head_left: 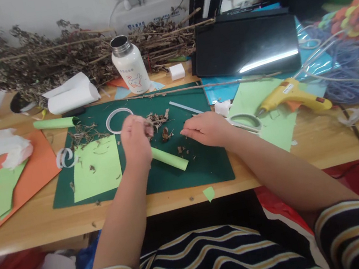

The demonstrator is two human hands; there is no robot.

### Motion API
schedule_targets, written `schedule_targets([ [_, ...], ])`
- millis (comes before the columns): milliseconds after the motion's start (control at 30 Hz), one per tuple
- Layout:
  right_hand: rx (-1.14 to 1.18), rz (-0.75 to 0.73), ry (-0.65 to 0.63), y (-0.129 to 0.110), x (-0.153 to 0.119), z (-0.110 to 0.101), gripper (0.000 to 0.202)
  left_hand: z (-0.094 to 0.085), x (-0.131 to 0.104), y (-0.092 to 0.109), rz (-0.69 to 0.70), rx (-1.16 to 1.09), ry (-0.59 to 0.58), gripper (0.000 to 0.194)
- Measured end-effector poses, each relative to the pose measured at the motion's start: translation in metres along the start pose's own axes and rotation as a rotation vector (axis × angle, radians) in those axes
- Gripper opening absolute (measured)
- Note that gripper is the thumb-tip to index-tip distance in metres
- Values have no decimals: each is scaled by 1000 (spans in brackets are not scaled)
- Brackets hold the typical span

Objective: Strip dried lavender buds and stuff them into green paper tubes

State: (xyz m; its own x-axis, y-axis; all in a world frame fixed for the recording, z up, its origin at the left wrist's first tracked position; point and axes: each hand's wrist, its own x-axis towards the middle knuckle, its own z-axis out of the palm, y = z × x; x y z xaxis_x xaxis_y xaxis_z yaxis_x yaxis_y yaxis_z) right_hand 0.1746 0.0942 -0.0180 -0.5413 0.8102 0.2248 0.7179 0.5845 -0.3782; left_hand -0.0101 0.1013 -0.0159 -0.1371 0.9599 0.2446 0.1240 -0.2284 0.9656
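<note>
Over the middle of the green cutting mat (206,167), my left hand (135,137) is closed, its fingers curled round something I cannot make out, beside dried leaves (159,118). My right hand (204,129) hovers to the right with its fingertips pinched together; anything between them is too small to tell. A brown dried piece (165,134) lies between the hands. Below it, a rolled green paper tube (172,159) sits partly behind my left hand. A flat light green sheet (98,176) with plant crumbs lies on the mat's left.
A yellow glue gun (294,95) and scissors (247,123) rest on green paper at the right. Behind the mat stand an open white bottle (130,66), dried branches (65,57) and a black tablet (247,46). A tape ring (108,124) lies near my left hand.
</note>
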Motion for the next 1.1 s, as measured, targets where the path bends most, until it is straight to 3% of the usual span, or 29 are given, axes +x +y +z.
schedule_targets([
  [67, 20, 5, -14, 4, 1, 0, 39, -5, 5, 2, 23, -25, 98, 31],
  [133, 73, -28, -39, 5, 1, -1, 35, -7, 7, 3, 57, -21, 122, 31],
  [333, 126, -179, -218, -8, 2, -2, 25, -2, -2, 2, 94, 36, 4, 27],
  [433, 129, -225, -227, -11, 1, -1, 25, -1, -5, 1, 119, 68, -16, 27],
  [600, 147, -192, -163, -6, -1, -5, 30, -2, -8, 2, 196, 163, -77, 27],
  [800, 326, 0, 63, -2, -1, -7, 47, 0, -13, 7, 369, 328, -227, 27],
  [1000, 254, -81, 207, -9, -2, -1, 44, 6, -14, 9, 482, 484, -392, 27],
  [1100, 212, -126, 216, -8, -1, 1, 38, 7, -14, 8, 501, 512, -474, 31],
])
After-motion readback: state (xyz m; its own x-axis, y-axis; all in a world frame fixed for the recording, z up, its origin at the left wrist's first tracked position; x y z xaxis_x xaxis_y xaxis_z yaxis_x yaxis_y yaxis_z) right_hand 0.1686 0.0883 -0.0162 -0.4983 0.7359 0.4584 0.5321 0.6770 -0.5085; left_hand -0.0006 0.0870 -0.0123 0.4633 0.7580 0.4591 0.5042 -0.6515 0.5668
